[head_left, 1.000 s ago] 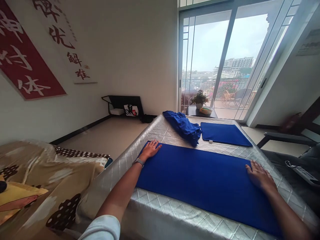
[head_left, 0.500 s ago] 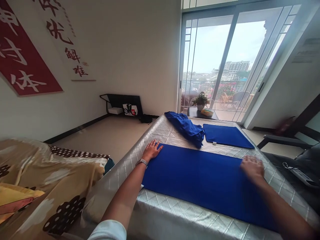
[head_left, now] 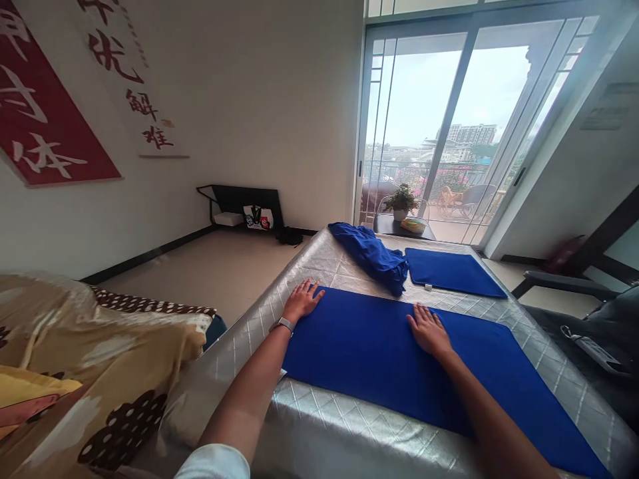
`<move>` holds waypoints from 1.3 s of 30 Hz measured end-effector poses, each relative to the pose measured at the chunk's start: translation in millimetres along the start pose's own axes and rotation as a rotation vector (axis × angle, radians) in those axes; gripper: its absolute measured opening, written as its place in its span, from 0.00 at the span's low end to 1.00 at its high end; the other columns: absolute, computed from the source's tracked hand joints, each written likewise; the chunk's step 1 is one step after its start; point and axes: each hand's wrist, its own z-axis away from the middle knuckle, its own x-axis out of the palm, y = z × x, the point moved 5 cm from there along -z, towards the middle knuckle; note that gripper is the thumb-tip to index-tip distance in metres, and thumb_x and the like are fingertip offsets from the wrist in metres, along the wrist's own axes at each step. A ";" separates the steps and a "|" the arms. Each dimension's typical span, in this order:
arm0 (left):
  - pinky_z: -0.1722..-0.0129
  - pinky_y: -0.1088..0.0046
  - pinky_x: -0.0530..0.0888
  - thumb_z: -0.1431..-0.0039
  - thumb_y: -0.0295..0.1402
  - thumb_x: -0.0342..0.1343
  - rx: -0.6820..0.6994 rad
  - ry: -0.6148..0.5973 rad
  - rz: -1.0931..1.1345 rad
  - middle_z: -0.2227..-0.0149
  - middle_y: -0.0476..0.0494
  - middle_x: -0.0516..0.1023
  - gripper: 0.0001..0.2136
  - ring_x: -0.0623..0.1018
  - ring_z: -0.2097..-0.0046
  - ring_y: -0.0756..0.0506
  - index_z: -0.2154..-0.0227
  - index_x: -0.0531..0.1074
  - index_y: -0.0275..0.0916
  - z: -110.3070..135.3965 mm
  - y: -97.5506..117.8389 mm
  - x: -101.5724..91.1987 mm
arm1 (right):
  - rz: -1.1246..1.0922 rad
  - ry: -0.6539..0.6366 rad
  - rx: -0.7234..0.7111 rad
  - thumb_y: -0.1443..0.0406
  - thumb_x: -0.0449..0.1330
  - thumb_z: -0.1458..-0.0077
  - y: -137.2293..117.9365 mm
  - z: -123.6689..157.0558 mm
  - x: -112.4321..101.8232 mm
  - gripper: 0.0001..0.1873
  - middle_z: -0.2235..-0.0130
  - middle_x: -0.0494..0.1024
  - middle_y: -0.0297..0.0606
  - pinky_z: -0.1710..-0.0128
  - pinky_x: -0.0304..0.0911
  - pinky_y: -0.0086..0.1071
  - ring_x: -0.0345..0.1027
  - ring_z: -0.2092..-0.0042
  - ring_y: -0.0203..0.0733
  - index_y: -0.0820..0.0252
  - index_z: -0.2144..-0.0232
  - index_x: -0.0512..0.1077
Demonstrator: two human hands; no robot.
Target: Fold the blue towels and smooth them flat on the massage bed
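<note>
The left hand (head_left: 302,301) lay open and flat on the far left corner of the long blue cloth (head_left: 357,342), fingers a little apart. The right hand (head_left: 430,331) was open and flat too, near the middle of the cloth's far edge. Neither hand had hold of anything. The cloth was spread out under both hands, on a shiny silver cover (head_left: 349,404). Farther off lay a bunched-up blue cloth (head_left: 373,256), and right of it, past the right hand, a smaller flat blue cloth (head_left: 452,271)
</note>
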 end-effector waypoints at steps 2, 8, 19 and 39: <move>0.30 0.55 0.47 0.30 0.56 0.31 -0.013 -0.002 -0.005 0.28 0.44 0.52 0.33 0.50 0.27 0.39 0.30 0.54 0.44 -0.7 -1.1 0.7 | 0.024 -0.010 0.078 0.52 0.31 0.33 53.1 4.5 1.1 0.38 0.26 0.43 0.40 0.29 0.32 0.43 0.34 0.27 0.43 0.67 0.28 0.44; 0.30 0.55 0.48 0.29 0.54 0.31 0.004 0.009 -0.041 0.28 0.42 0.53 0.32 0.51 0.28 0.38 0.30 0.54 0.43 -4.9 -3.9 7.8 | 0.013 0.046 0.320 0.52 0.30 0.34 179.7 23.2 4.0 0.40 0.26 0.43 0.42 0.29 0.35 0.46 0.35 0.27 0.46 0.70 0.28 0.44; 0.30 0.56 0.50 0.28 0.43 0.36 0.128 0.187 -0.126 0.29 0.40 0.57 0.27 0.53 0.28 0.39 0.32 0.58 0.38 12.6 56.5 -20.7 | -0.008 0.115 0.374 0.50 0.31 0.35 174.5 29.5 1.0 0.40 0.26 0.46 0.40 0.29 0.35 0.48 0.36 0.27 0.52 0.65 0.28 0.46; 0.30 0.55 0.44 0.32 0.60 0.28 0.063 -0.100 0.006 0.27 0.38 0.45 0.39 0.46 0.27 0.39 0.28 0.48 0.38 43.9 66.4 4.7 | -0.030 0.104 0.384 0.47 0.29 0.36 177.1 28.6 2.4 0.42 0.26 0.45 0.39 0.30 0.35 0.49 0.36 0.27 0.55 0.64 0.28 0.45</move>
